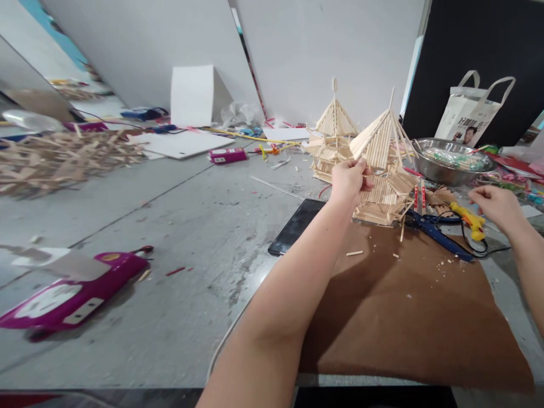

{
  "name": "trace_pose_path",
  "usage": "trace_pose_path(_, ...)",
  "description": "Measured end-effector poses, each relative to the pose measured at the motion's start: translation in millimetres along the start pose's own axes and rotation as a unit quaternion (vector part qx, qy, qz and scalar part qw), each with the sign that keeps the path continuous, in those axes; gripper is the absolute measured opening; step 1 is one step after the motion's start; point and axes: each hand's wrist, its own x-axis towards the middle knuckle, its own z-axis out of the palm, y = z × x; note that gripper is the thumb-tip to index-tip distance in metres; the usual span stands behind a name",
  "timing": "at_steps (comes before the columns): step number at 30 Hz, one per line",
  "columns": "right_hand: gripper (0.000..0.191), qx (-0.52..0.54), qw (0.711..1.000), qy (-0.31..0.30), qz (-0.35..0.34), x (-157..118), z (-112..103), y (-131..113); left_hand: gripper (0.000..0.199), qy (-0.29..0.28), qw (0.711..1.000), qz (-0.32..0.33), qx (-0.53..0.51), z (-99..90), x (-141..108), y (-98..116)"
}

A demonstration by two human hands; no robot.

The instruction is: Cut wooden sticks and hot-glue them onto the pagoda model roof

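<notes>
Two small pavilions of pale wooden sticks stand toward the back of the table; the nearer pavilion (pixel 378 195), at the near side of the farther pavilion (pixel 334 127), rests at the far edge of a brown sheet (pixel 408 317). Your left hand (pixel 351 180) pinches the lower left edge of its roof, the fingertips partly hidden behind the sticks. Your right hand (pixel 497 207) is apart from the model, beside a yellow glue gun (pixel 470 221), its thumb and fingers drawn together; you cannot tell whether anything small lies between them. Your left forearm (pixel 289 283) covers part of a dark phone (pixel 295 226), while your right forearm (pixel 529 266) is cut off by the frame. The nearer model masks the farther one's lower right side. Blur softens the left foreground, where a magenta object (pixel 97 300) appears to be a power strip, and also the heap of sticks (pixel 63 161) behind it. The grey table (pixel 170 226) is scuffed and seamed; crumbs dot the sheet near blue pliers (pixel 442 233). Beyond stand a metal bowl (pixel 450 177), a tote bag (pixel 465 113), white panels (pixel 331 45) and a black panel (pixel 450 39).
</notes>
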Motion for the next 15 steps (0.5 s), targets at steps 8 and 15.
trace_pose_path(8, 0.044, -0.173, 0.976, -0.094, 0.092, 0, 14, 77, 0.024, -0.004, 1.000, 0.018, 0.015, -0.6, -1, -1)
trace_pose_path(15, 0.039, -0.063, 0.986, -0.110, 0.108, 1, 21, 91, 0.017, 0.002, 0.998, 0.051, 0.032, -4.9, -2, -11)
